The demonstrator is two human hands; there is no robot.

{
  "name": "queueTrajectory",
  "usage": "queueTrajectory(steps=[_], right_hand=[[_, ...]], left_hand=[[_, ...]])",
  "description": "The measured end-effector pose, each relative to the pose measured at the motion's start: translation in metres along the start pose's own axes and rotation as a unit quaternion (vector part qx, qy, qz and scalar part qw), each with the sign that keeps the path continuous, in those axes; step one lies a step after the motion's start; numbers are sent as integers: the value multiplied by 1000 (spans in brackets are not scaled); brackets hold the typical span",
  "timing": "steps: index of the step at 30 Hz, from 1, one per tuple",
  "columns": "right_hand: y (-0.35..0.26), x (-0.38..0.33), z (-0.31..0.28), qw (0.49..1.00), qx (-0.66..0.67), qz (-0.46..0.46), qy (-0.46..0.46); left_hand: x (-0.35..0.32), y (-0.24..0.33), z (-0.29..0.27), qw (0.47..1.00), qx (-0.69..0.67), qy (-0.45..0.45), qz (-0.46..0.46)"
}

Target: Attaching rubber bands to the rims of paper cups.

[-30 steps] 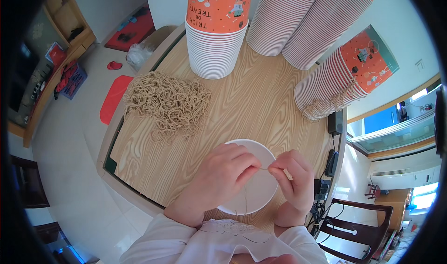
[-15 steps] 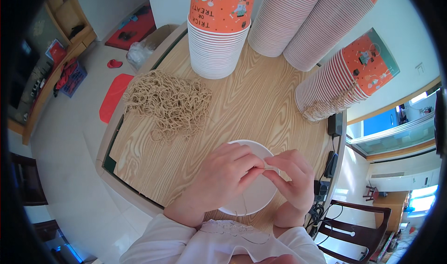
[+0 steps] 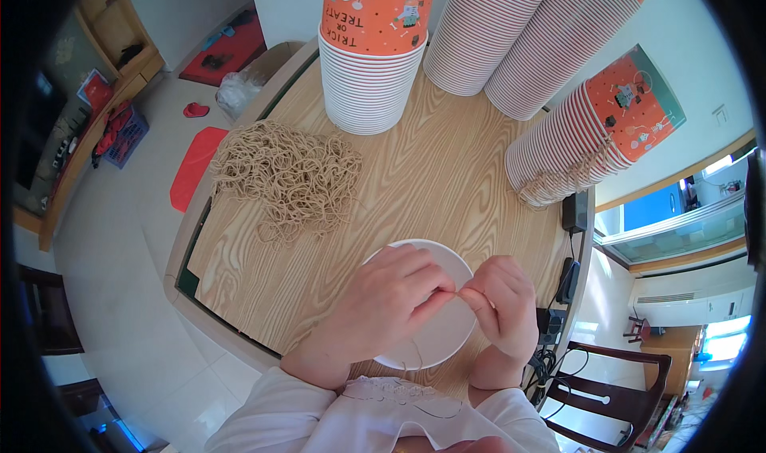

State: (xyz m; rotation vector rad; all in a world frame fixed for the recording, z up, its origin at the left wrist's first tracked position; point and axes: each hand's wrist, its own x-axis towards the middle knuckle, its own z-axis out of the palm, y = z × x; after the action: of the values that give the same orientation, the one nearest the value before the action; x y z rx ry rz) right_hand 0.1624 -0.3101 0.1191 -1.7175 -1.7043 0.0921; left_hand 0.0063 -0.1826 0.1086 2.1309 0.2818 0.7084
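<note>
Two bare hands met over a white bowl (image 3: 455, 337) at the near side of the wooden table (image 3: 431, 181). The left hand (image 3: 391, 293) had its thumb and pointing finger squeezed together on a thin tan string (image 3: 457, 294). The right hand (image 3: 506, 301) pinched the string too, with its thumb and finger just beside the left ones. So the string was right between the two hands, above the bowl. Most of it was hidden by the fingers. A loose tail of string (image 3: 417, 352) hung down at the near side of the bowl.

To the left and farther off, a big messy pile of tan string (image 3: 291, 174) lay on the table. Behind it, a bit to the right, stood a tall stack of white cups (image 3: 371, 90) with an orange one at the top. Two more tall stacks (image 3: 523, 42) stood side by side at the far right. Nearer on the right was another stack (image 3: 550, 154), and some tan strings (image 3: 565, 180) lay along its side. Black plugs (image 3: 574, 213) sat by the right edge of the table, near a dark chair (image 3: 614, 401).
</note>
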Motion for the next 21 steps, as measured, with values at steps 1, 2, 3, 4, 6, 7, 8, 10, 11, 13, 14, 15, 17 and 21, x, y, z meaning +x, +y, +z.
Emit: queueTrajectory(steps=[1, 2, 3, 4, 6, 7, 8, 10, 11, 13, 14, 15, 17, 21], right_hand=[[0, 0, 2, 999, 27, 27, 10], [0, 0, 3, 997, 55, 54, 21], [0, 0, 5, 997, 56, 53, 20], [-1, 0, 4, 996, 62, 52, 38], [-2, 1, 5, 995, 67, 50, 57], [-1, 1, 7, 995, 64, 25, 68], [0, 1, 9, 995, 60, 0, 78], [5, 2, 11, 995, 58, -16, 76], [6, 2, 10, 995, 56, -33, 74], [6, 2, 10, 995, 52, -36, 75], [7, 2, 9, 995, 47, -39, 75], [7, 3, 9, 995, 47, -39, 76], [7, 4, 8, 996, 29, -52, 64], [5, 6, 5, 997, 23, -54, 49]], left_hand=[[0, -2, 1, 1000, 1, 1, -1], [-1, -4, 2, 1000, -10, 17, -4], [-1, -6, 2, 999, -21, 32, -8], [-1, -7, 2, 999, -21, 32, -8], [-1, -8, 0, 999, -23, 23, -12], [-1, -8, -1, 999, -24, 22, -12], [-1, -8, -2, 999, -32, 10, -10], [0, -7, -2, 999, -39, -2, -8], [-1, -6, -1, 999, -48, 0, -13], [0, -6, -1, 998, -57, 1, -17], [0, -5, -1, 998, -63, -4, -27], [0, -5, -2, 997, -68, -8, -36], [0, -5, -3, 997, -67, -10, -37], [0, -6, 2, 998, -54, 29, -22]])
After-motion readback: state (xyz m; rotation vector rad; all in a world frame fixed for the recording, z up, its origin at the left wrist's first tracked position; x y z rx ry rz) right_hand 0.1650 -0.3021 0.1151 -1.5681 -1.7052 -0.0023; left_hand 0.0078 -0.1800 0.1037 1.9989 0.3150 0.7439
